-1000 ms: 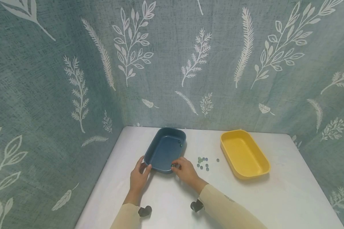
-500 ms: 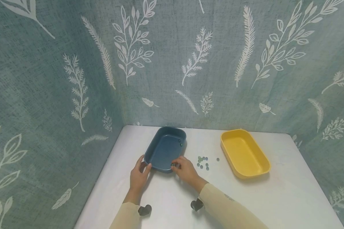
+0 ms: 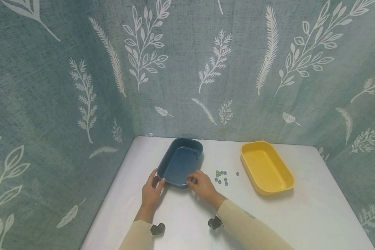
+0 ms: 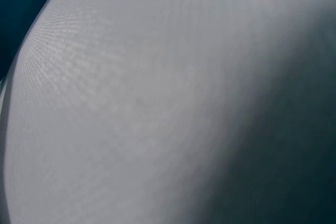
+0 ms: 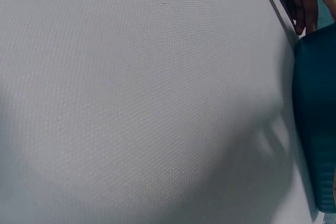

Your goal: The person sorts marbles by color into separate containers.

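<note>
- Just changed: ½ sec ago dark glass showed btwn the fingertips of your R hand; now little or none shows there, while the hand sits in the same spot.
- Prob. meaning: a bead is let go into the blue tray, or is just hidden; my guess is let go, pls check.
- R hand: fingers bent, tips slightly apart over the tray's near right corner. Can't tell if they hold anything.
- L hand: thumb at the rim, fingers round the outside; it grips the tray's near left corner.
- Two dark beads lie in the tray by its right wall, beyond your R hand, twd the far end.
- Loose beads, green & bluish, lie on the white table just R of your R hand; a lone bead sits further R, nr the yellow tray.
- Both trays stand twd the table's far edge: blue nearer its far L corner, yellow nearer its far R.
</note>
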`<control>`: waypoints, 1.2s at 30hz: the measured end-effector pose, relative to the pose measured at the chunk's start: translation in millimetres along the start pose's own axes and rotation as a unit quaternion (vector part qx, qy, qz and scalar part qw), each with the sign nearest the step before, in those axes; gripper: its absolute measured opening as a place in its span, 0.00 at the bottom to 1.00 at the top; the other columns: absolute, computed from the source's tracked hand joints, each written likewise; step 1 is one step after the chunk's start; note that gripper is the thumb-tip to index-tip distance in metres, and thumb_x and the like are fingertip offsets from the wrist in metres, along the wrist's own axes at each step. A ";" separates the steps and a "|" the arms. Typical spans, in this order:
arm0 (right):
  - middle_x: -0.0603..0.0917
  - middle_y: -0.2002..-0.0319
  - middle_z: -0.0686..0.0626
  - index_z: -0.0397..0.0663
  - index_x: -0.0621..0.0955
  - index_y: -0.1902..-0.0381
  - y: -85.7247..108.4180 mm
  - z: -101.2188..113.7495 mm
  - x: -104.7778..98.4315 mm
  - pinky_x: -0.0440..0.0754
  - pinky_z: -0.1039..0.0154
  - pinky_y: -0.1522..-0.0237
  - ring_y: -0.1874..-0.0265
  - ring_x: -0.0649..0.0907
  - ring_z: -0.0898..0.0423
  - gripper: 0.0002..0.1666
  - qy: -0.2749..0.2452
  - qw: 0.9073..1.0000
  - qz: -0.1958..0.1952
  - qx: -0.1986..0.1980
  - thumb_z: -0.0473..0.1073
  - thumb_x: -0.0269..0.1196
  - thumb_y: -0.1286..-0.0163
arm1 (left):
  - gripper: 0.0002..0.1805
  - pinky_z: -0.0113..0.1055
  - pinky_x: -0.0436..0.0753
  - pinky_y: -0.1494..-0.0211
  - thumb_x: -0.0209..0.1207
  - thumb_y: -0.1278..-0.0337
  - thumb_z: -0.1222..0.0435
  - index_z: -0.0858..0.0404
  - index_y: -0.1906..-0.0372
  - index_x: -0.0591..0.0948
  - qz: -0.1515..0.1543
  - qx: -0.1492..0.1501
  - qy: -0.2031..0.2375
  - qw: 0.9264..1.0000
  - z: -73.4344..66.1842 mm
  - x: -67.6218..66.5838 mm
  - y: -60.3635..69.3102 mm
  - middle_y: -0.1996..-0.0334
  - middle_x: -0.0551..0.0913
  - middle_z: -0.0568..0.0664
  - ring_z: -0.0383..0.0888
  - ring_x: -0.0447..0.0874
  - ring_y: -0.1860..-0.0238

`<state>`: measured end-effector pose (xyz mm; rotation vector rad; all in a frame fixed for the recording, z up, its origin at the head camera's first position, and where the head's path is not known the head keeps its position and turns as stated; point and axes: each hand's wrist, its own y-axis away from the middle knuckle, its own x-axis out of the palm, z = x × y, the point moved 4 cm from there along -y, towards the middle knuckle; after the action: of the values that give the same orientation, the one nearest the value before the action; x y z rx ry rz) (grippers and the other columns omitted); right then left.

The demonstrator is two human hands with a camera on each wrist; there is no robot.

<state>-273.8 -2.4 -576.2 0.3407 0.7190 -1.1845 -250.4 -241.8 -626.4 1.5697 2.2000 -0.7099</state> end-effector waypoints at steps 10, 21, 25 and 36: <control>0.76 0.63 0.61 0.51 0.84 0.52 -0.8 -1.8 0.4 0.78 0.69 0.67 0.69 0.75 0.64 0.14 0.001 1.000 -0.004 -0.004 0.46 0.66 0.34 | 0.35 0.59 0.56 0.29 0.60 0.36 0.49 0.51 0.28 0.64 0.002 -0.008 -0.003 1.000 0.0 -0.2 0.0 0.45 0.82 0.56 0.57 0.69 0.34; 0.78 0.61 0.61 0.52 0.84 0.51 4.5 -12.1 -0.2 0.78 0.69 0.68 0.70 0.75 0.64 0.14 -0.015 1.000 -0.019 -0.018 0.47 0.66 0.33 | 0.36 0.59 0.56 0.29 0.60 0.36 0.48 0.52 0.27 0.64 0.001 -0.004 -0.003 1.000 0.5 0.1 0.6 0.44 0.80 0.57 0.57 0.68 0.34; 0.79 0.60 0.59 0.52 0.82 0.47 11.5 -21.0 -4.8 0.78 0.69 0.67 0.70 0.75 0.64 0.16 -0.024 0.999 -0.035 -0.019 0.47 0.65 0.32 | 0.36 0.59 0.57 0.30 0.60 0.36 0.47 0.51 0.27 0.63 0.002 -0.006 0.004 1.000 1.9 -1.4 1.2 0.43 0.80 0.58 0.58 0.70 0.35; 0.80 0.62 0.58 0.51 0.82 0.48 22.6 -51.2 -33.3 0.78 0.65 0.68 0.71 0.76 0.62 0.16 0.000 0.997 -0.072 0.025 0.44 0.65 0.32 | 0.35 0.59 0.57 0.30 0.61 0.36 0.48 0.50 0.27 0.64 0.007 -0.005 0.008 1.000 3.5 -0.6 -1.1 0.44 0.81 0.57 0.58 0.69 0.35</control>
<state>-276.2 60.2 -594.2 0.3358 0.7248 -1.3412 -251.3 -244.6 -628.7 1.5895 2.1993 -0.6828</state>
